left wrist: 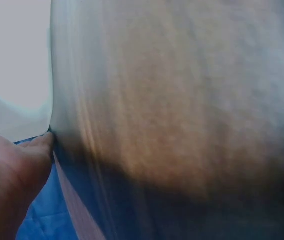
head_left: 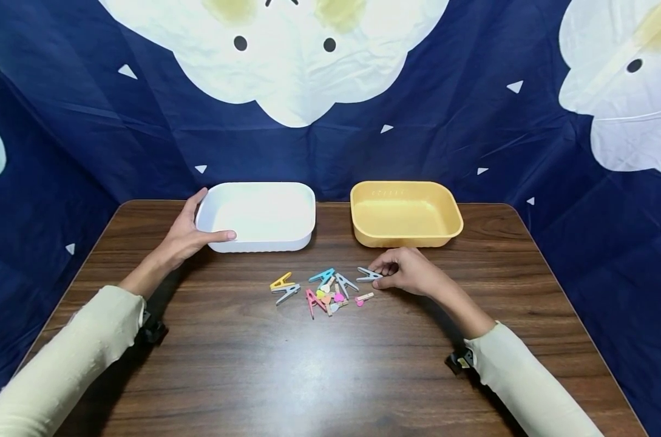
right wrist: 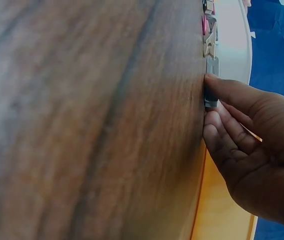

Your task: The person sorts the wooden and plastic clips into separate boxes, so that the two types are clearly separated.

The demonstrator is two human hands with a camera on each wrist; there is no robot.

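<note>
In the head view my right hand [head_left: 409,272] pinches the end of a grey-blue clothespin [head_left: 367,274] at the table, in front of the yellow bin. The right wrist view shows the thumb [right wrist: 232,92] on this clothespin [right wrist: 212,92], with the other fingertips close below. My left hand [head_left: 190,233] rests spread against the left end of the white bin [head_left: 256,246], its thumb over the near rim and its fingers straight along the side. Left of the right hand lie a pink clothespin [head_left: 314,301], a blue one [head_left: 323,276] and a yellow one [head_left: 281,281].
Small wooden clips with coloured shapes [head_left: 330,296] lie among the clothespins, one pink-ended clip [head_left: 364,298] slightly apart. The yellow bin [head_left: 406,241] stands at the table's far edge, right of the white one. A dark blue curtain [head_left: 330,145] hangs behind the wooden table [head_left: 243,376].
</note>
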